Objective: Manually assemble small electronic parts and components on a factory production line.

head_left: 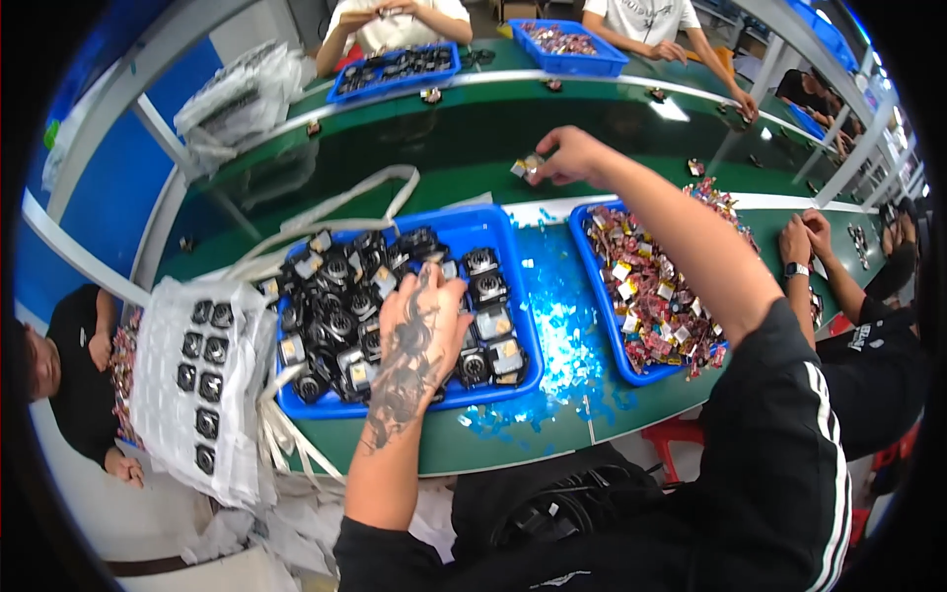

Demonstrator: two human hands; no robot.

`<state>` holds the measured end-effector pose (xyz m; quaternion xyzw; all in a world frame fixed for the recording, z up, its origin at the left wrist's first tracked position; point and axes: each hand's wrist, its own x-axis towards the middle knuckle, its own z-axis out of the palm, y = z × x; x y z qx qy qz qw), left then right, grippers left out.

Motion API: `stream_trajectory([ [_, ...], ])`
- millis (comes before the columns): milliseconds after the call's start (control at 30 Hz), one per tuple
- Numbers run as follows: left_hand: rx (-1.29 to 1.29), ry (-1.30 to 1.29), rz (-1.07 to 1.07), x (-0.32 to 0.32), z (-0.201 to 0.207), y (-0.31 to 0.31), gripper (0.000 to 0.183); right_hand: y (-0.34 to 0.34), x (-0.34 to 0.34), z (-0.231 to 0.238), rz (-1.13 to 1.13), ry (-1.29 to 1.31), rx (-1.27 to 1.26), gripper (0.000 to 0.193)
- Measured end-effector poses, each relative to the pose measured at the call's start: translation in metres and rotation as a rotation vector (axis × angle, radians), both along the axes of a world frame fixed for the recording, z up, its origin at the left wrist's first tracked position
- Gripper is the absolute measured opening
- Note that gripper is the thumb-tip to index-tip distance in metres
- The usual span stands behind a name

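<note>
My left hand [424, 321] is over the blue tray [533, 340] of black square modules [340, 326], many with a round lens-like face. Its fingers curl down among the modules, and what they grip is hidden. My right hand [570, 158] reaches out over the green conveyor belt [464, 138], its thumb and finger pinching a small silver-and-yellow part [525, 168]. Below my right forearm, a second blue tray [604, 340] holds a heap of similar small parts [656, 296] with reddish wires.
Shiny blue film pieces [562, 335] litter the table between the trays. A stack of white foam trays [202, 395] with black modules stands at the left, beside white straps [380, 202]. Small parts are spaced along the belt. Co-workers sit across, at the left and at the right.
</note>
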<state>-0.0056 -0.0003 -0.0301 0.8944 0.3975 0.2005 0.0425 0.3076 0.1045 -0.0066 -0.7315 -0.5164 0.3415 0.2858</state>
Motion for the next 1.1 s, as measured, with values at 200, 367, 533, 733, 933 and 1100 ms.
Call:
stream_trajectory([
  [200,-0.219,0.04,0.008,-0.008,0.004,0.005,0.04,0.029,0.017,-0.025,-0.029,-0.192,-0.136,0.046],
  [367,-0.217,-0.006,0.069,0.0,0.014,0.012,0.032,0.006,0.043,-0.002,-0.148,-0.132,0.045,0.032],
  [533,-0.078,-0.106,0.077,-0.001,0.013,0.02,0.021,-0.054,0.046,0.055,0.208,-0.373,0.205,0.026],
  [733,-0.144,-0.455,0.223,0.015,0.017,0.011,0.019,-0.131,0.04,0.097,0.445,-0.646,0.029,0.014],
  [933,-1.134,-1.29,-0.123,0.03,0.025,-0.006,0.017,-0.144,0.041,0.04,0.651,-0.608,0.187,0.019],
  [1100,-1.355,-1.281,-0.186,0.035,0.019,-0.012,0.031,-0.15,0.042,0.04,0.658,-0.647,0.282,0.015],
])
